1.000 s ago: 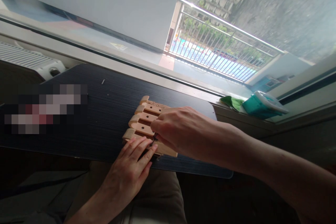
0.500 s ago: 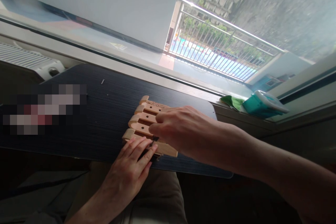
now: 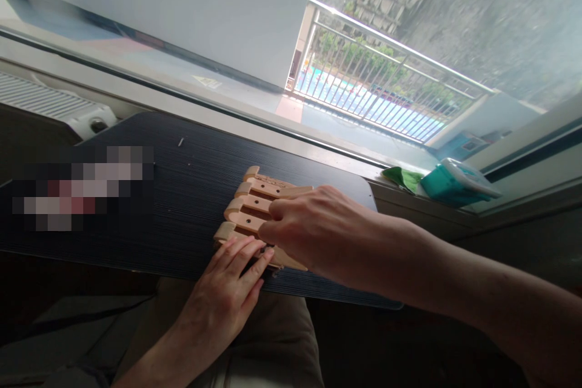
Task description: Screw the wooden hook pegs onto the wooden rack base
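Observation:
A pale wooden slatted piece (image 3: 248, 201) lies on the dark table, its slats rounded at the left ends and dotted with small dark holes or screw heads. My left hand (image 3: 231, 276) holds its near edge, fingers stretched over the top and thumb low at the side. Over the slats' right part my right hand (image 3: 313, 221) is closed, knuckles up; whatever its fingers grip is hidden beneath them. Close to the left fingertips shows a small dark spot, too unclear to name.
The dark wood-grain table (image 3: 191, 194) runs along the window sill. A small pale stick-like bit (image 3: 180, 142) lies near its far edge. On the sill stand a green cloth (image 3: 402, 177) and a teal box (image 3: 457, 182). A white radiator (image 3: 50, 103) is at left; a blurred-out patch covers the table's left.
My right hand has turned slightly, baring more of the far slat's right end and covering more of the nearest slat. My left hand stays put. The view has shifted a little.

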{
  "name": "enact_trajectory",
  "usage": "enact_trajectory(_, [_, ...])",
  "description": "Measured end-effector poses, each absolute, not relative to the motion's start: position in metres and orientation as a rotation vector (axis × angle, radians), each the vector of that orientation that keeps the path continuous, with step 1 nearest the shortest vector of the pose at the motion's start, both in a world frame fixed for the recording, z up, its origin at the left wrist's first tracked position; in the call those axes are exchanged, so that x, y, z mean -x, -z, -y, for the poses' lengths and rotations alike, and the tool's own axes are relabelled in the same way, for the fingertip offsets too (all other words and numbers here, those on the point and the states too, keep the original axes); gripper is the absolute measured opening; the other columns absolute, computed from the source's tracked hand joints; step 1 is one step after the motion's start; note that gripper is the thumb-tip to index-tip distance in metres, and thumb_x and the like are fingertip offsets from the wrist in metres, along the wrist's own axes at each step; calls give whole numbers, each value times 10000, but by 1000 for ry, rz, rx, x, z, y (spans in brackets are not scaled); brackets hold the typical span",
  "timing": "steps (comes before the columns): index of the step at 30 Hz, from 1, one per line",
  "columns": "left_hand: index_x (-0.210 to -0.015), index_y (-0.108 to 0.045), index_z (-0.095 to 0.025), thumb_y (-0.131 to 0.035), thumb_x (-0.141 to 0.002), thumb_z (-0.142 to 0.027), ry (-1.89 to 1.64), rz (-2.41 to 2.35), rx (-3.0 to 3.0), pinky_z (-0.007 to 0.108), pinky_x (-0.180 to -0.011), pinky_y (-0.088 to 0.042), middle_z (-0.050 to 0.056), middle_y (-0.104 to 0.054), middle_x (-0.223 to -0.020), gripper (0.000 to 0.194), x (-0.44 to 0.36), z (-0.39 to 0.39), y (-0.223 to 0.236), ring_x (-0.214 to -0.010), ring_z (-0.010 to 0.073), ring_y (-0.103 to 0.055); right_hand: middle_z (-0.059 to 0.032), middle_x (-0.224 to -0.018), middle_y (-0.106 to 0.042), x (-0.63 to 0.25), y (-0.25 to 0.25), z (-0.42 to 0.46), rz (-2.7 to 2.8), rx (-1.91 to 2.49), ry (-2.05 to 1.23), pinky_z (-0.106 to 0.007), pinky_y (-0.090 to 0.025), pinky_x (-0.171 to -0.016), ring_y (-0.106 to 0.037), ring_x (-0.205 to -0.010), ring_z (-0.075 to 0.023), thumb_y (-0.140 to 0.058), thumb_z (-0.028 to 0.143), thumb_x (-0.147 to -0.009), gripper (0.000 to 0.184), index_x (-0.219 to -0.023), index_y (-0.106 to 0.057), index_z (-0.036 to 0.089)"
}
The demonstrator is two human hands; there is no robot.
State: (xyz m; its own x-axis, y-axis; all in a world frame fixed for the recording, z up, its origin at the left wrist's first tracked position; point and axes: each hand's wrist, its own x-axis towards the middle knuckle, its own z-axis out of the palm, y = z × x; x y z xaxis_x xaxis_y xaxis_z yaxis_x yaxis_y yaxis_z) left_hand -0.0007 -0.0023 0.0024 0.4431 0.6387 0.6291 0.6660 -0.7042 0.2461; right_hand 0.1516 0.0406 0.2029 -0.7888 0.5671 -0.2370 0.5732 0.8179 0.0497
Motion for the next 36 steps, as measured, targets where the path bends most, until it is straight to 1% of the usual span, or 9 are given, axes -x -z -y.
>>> enact_trajectory(5, [-1194, -608, -168, -460, -899, -133, 1138, 1199, 2644, 443, -1035, -418, 94, -608, -1175, 332, 1, 2, -3, -1185, 250, -502, -111, -997, -643, -149, -200, -42, -2761, -837, -66, -297, -451, -818, -604, -939, -176, -442, 15, -891, 208, -919, -618, 123])
enact_trajectory(7, [-1199, -602, -163, -461, -895, -122, 1137, 1179, 2651, 439, -1038, -414, 93, -607, -1178, 337, 1, 2, -3, -1187, 246, -497, -109, -976, -648, -150, -199, -43, -2755, -859, -86, -283, -453, -772, -611, -905, -173, -453, 3, -878, 203, -912, -614, 121])
enact_trajectory(12, [-1218, -583, -156, -466, -888, -114, 1129, 1163, 2654, 439, -1044, -409, 95, -604, -1194, 353, 1, 1, -3, -1193, 242, -490, -51, -767, -641, -151, -196, -45, -2689, -961, -13, -256, -397, -579, -607, -688, -155, -503, 9, -851, 182, -775, -595, 147])
enact_trajectory(15, [-1211, -589, -154, -460, -888, -116, 1144, 1162, 2634, 435, -1037, -418, 96, -612, -1181, 349, 1, 1, -4, -1184, 241, -499, -35, -701, -622, -149, -196, -45, -2666, -994, 8, -257, -359, -537, -581, -608, -142, -511, 16, -851, 196, -727, -582, 151])
enact_trajectory(18, [-1212, -591, -158, -456, -886, -119, 1146, 1167, 2625, 438, -1042, -417, 95, -614, -1182, 354, 1, 1, -4, -1192, 242, -500, -41, -736, -630, -148, -198, -45, -2705, -989, -10, -252, -381, -573, -593, -653, -142, -506, 33, -868, 175, -768, -591, 148])
enact_trajectory(22, [-1210, -594, -167, -460, -888, -129, 1150, 1188, 2623, 439, -1043, -418, 92, -612, -1181, 351, 1, 2, -3, -1195, 246, -500, -86, -976, -648, -149, -198, -43, -2771, -898, -58, -270, -447, -717, -609, -902, -174, -469, 26, -884, 197, -906, -619, 151])
enact_trajectory(24, [-1202, -600, -174, -458, -894, -138, 1156, 1203, 2623, 436, -1041, -420, 89, -616, -1175, 341, 0, 3, -3, -1191, 246, -506, -104, -1021, -640, -149, -196, -44, -2791, -831, -99, -293, -457, -795, -596, -959, -185, -449, 18, -886, 220, -915, -627, 144])
enact_trajectory(27, [-1198, -606, -189, -447, -902, -146, 1162, 1228, 2616, 435, -1039, -422, 84, -621, -1181, 338, -1, 3, -2, -1187, 243, -517, -107, -991, -642, -149, -192, -45, -2795, -785, -122, -317, -462, -839, -596, -950, -193, -431, 29, -894, 233, -873, -635, 142])
enact_trajectory(36, [-1189, -616, -170, -453, -894, -142, 1159, 1214, 2623, 428, -1046, -407, 93, -628, -1159, 338, 0, 3, -2, -1178, 244, -518, -90, -967, -645, -150, -187, -49, -2795, -847, -24, -304, -473, -804, -603, -904, -180, -442, 41, -893, 213, -905, -621, 154])
